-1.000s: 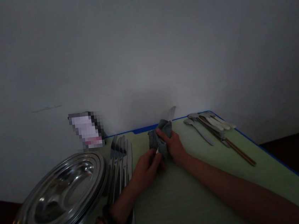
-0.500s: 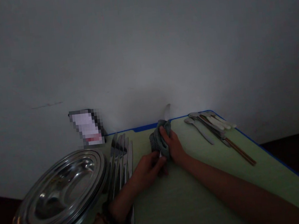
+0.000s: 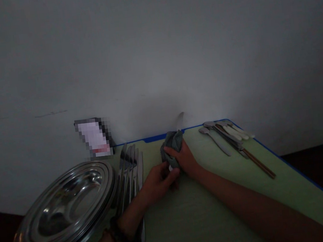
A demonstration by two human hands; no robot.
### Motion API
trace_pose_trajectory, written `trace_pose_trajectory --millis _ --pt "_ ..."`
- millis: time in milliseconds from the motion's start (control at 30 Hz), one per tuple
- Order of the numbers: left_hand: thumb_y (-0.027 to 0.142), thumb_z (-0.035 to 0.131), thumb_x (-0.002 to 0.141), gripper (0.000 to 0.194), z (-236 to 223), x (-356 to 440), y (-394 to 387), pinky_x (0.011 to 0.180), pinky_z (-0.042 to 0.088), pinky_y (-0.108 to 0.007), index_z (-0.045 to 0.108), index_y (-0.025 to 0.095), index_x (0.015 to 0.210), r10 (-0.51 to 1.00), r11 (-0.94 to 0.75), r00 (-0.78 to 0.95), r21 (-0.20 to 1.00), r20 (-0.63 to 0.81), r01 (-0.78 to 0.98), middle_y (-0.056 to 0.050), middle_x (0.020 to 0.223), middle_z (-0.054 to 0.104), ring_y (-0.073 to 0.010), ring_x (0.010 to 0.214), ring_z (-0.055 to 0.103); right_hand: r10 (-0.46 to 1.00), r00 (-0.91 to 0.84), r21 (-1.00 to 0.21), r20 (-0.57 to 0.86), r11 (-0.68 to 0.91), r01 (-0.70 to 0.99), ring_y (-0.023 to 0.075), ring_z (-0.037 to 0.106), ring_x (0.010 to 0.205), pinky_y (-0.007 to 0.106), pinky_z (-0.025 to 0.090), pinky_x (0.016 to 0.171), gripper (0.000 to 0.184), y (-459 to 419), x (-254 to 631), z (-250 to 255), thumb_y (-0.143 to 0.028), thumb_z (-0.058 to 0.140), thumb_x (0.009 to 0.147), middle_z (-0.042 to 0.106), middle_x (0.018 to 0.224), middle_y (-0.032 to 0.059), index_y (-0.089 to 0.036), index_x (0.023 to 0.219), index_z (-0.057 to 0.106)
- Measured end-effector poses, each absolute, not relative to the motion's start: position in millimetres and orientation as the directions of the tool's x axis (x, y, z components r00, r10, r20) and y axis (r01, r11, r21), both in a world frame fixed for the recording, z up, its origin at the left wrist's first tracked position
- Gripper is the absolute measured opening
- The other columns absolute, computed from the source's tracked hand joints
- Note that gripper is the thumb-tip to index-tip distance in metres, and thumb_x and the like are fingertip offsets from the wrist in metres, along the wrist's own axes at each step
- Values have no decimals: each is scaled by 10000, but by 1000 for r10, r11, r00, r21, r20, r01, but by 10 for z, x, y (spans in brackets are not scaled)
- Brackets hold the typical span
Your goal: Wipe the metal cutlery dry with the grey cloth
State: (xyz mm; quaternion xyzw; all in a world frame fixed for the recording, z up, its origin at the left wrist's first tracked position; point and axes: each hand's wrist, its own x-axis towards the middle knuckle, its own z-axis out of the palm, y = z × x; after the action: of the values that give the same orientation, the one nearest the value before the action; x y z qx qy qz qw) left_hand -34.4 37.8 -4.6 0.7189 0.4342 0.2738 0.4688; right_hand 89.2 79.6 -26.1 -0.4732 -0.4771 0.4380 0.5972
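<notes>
A table knife (image 3: 180, 121) points up and away from me, its blade tip showing above a folded grey-green cloth (image 3: 173, 143). My right hand (image 3: 186, 157) is closed around the cloth, which wraps the middle of the knife. Lower down, my left hand (image 3: 159, 179) pinches the knife's handle end, most of which the fingers and cloth hide. To the left of my left hand lies a row of several table knives (image 3: 130, 170), side by side.
Stacked oval steel plates (image 3: 26, 235) stand at the left of the green table (image 3: 216, 207). A phone-like device (image 3: 94, 137), blurred out, leans on the wall behind. Spoons (image 3: 215, 142), chopsticks (image 3: 259, 162) and white-handled cutlery (image 3: 234, 131) lie at the back right.
My right hand has shifted its grip, the thumb now lying across the cloth towards the left. The cloth is wrapped more tightly about the knife. The left hand has barely moved.
</notes>
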Motion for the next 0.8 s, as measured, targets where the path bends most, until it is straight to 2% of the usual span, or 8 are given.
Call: trace_pose_trajectory --millis 167,300,467,633,700,800 --pt "375 404 829 332 -58 -314 385 475 391 -215 506 165 593 905 -128 424 920 -45 370 10 482 544 -111 459 507 967 203 -986 156 164 -23 182 547 884 339 389 851 448 806 870 -260 -399 652 620 594 971 46 -206 996 507" --pt "307 364 821 312 -71 -315 383 485 394 -216 520 161 594 903 -77 423 942 -73 326 0 492 564 -111 466 506 966 215 -985 145 161 -56 178 548 882 326 398 843 391 827 864 -265 -412 612 657 591 955 44 -202 971 509" --pt "372 410 805 293 -84 -310 393 464 387 -213 514 166 627 900 -56 429 953 -82 298 17 483 557 -109 449 498 965 215 -987 149 160 -34 182 542 903 330 393 851 406 820 867 -265 -426 596 671 583 978 51 -194 993 510" --pt "434 403 821 350 -68 -269 388 419 375 -212 505 171 613 934 -32 343 930 -103 367 34 410 518 -111 378 480 961 220 -980 167 186 -65 173 555 892 303 397 832 396 826 876 -254 -451 584 680 608 959 40 -196 979 537" --pt "439 393 830 365 -45 -254 380 423 379 -211 503 173 605 941 -42 324 913 -101 407 35 402 518 -113 376 487 962 210 -977 175 197 -85 171 562 867 295 408 795 364 857 887 -261 -482 533 714 621 916 33 -197 938 560" --pt "434 384 841 381 -21 -247 374 429 371 -203 502 174 588 941 -84 325 874 -88 479 33 404 522 -109 387 490 959 243 -987 147 158 -24 178 566 778 297 412 717 365 935 919 -268 -527 468 737 622 779 32 -186 776 593"
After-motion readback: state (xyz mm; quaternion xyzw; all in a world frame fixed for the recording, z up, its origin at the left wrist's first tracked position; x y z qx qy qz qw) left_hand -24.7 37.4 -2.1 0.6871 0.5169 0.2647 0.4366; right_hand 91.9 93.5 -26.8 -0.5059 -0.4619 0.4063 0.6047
